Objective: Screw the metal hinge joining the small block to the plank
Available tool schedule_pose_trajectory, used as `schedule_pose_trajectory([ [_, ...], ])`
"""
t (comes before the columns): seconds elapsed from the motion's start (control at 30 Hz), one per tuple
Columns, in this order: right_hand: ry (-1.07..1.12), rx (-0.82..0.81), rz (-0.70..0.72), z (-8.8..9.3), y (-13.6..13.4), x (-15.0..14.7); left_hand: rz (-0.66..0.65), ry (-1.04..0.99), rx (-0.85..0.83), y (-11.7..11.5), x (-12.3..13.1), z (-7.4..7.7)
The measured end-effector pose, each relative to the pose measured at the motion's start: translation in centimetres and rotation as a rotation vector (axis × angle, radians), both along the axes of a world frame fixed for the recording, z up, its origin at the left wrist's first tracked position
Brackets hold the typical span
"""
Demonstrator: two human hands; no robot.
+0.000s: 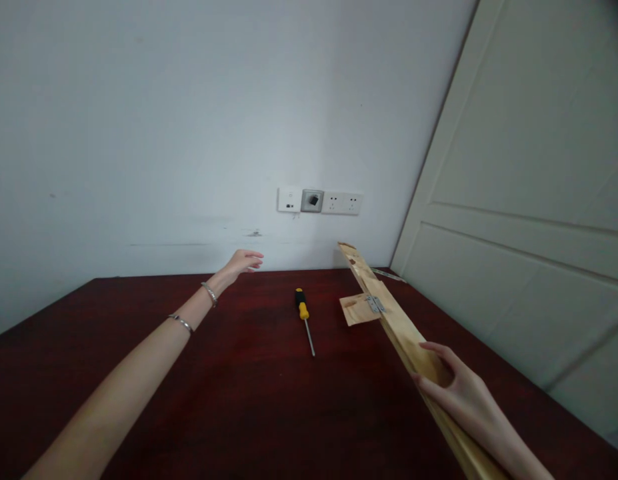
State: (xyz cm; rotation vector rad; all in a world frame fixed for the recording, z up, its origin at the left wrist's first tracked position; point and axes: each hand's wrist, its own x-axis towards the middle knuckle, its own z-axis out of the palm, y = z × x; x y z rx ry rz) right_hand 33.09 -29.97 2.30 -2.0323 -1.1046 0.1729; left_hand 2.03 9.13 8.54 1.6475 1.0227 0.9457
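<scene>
My right hand (456,383) grips a long wooden plank (401,327) that runs from the bottom right toward the wall. A metal hinge (375,304) joins a small wooden piece (356,310) to the plank's left side. My left hand (243,261) is raised near the back edge of the dark red table (213,393), fingers apart and slightly bent, with nothing in it. Between the hands, nearer the left one, a black and yellow screwdriver (303,310) lies on the table, its tip toward me.
Behind the table stands a white wall (189,133) with a row of sockets (341,203) and a dark plug (313,200). A pale panelled door (533,173) leans in at the right. A thin strip (389,275) lies at the table's back right.
</scene>
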Motion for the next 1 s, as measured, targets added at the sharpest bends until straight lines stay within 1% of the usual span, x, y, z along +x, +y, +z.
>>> schedule_pose_trajectory([
  [0.07, -0.016, -0.025, -0.006, -0.6, -0.7, 1.8, 0.042, -0.067, -0.064, 0.5, 0.5, -1.5],
  [0.13, -0.01, -0.064, -0.013, -1.1, -1.2, 3.1, 0.11, -0.093, -0.092, 0.9, 1.0, -3.1],
  [0.27, -0.029, -0.111, -0.011, -2.1, -1.4, 4.8, 0.191, -0.12, -0.039, 1.3, 1.8, -5.9],
  [0.37, -0.042, -0.131, 0.021, -2.8, -1.0, 5.4, 0.241, -0.126, -0.001, 1.4, 2.2, -7.4],
  [0.47, -0.043, -0.147, 0.046, -3.6, -0.4, 5.4, 0.274, -0.132, 0.034, 1.4, 2.4, -8.5],
  [0.63, -0.066, -0.167, 0.084, -4.3, 0.9, 5.1, 0.28, -0.13, 0.051, 1.2, 2.4, -10.0],
  [0.83, -0.109, -0.14, 0.083, -4.2, 1.8, 5.2, 0.261, -0.114, 0.069, 0.9, 2.2, -11.7],
  [1.0, -0.126, -0.137, 0.087, -4.0, 1.9, 5.3, 0.232, -0.097, 0.114, 0.9, 2.1, -12.3],
])
